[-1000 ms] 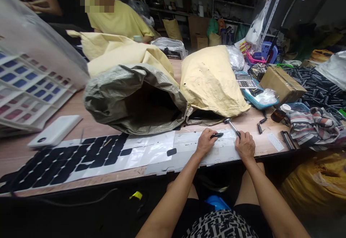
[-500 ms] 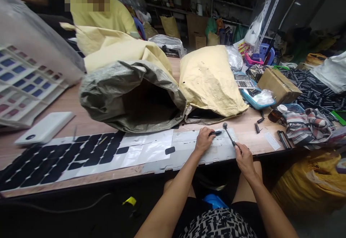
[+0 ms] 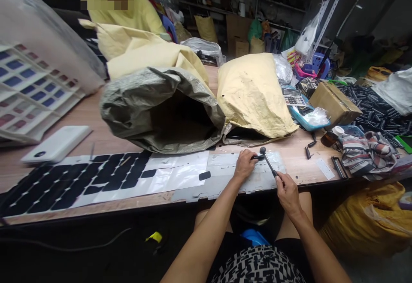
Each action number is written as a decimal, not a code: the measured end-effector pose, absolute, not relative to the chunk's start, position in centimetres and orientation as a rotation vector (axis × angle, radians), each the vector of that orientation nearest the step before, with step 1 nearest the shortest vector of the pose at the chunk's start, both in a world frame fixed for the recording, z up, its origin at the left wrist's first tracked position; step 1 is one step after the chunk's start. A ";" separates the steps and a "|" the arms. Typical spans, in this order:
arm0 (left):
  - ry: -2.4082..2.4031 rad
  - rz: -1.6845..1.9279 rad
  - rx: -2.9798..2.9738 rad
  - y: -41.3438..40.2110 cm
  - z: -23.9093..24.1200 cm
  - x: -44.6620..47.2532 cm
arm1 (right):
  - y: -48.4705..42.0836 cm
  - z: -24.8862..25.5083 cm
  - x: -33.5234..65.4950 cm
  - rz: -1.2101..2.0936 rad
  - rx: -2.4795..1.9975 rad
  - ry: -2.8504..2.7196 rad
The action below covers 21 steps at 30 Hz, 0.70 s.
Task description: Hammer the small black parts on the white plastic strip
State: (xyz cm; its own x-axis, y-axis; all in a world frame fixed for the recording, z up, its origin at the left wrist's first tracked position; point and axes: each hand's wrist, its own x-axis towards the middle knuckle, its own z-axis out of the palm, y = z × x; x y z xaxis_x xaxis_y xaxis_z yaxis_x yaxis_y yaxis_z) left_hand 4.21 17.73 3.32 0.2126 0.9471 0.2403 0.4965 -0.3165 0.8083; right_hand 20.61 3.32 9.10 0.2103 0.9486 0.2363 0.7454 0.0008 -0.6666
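My left hand (image 3: pixel 246 163) is closed on a small black rod-like piece (image 3: pixel 258 157), resting low over the grey plastic sheet (image 3: pixel 222 187) at the table's front edge. In my right hand (image 3: pixel 287 192) is a ratchet wrench (image 3: pixel 269 162), gripped by its dark handle. Its round metal head lies at the tip of the black piece; I cannot tell whether they touch. Beyond my hands, a cream sack (image 3: pixel 251 90) lies with its dark mouth facing me. Left of it gapes a grey-lined sack (image 3: pixel 128 115).
A sheet with rows of black stickers (image 3: pixel 58 186) and a white box (image 3: pixel 56 143) lie left. Right are small black parts (image 3: pixel 308 152), a striped cloth (image 3: pixel 368 150), a cardboard box (image 3: pixel 334 103) and a black spring-like heap (image 3: pixel 370 107). A person in yellow (image 3: pixel 144 13) sits opposite.
My right hand has moved slightly left, bringing the wrench head from beside the black piece to its tip. My left hand keeps its hold. The whole view has shifted a little.
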 end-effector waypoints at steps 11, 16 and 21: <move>1.335 0.957 1.937 17.8 3.6 4.3 | 5.6 8.4 22.0 0.177 -1.933 -1.592; 1.352 0.966 1.992 17.8 3.5 4.4 | 8.2 7.7 23.8 -0.206 -2.117 -1.678; 1.370 0.927 2.066 17.6 3.3 4.4 | 8.5 6.7 23.6 -0.439 -2.206 -1.775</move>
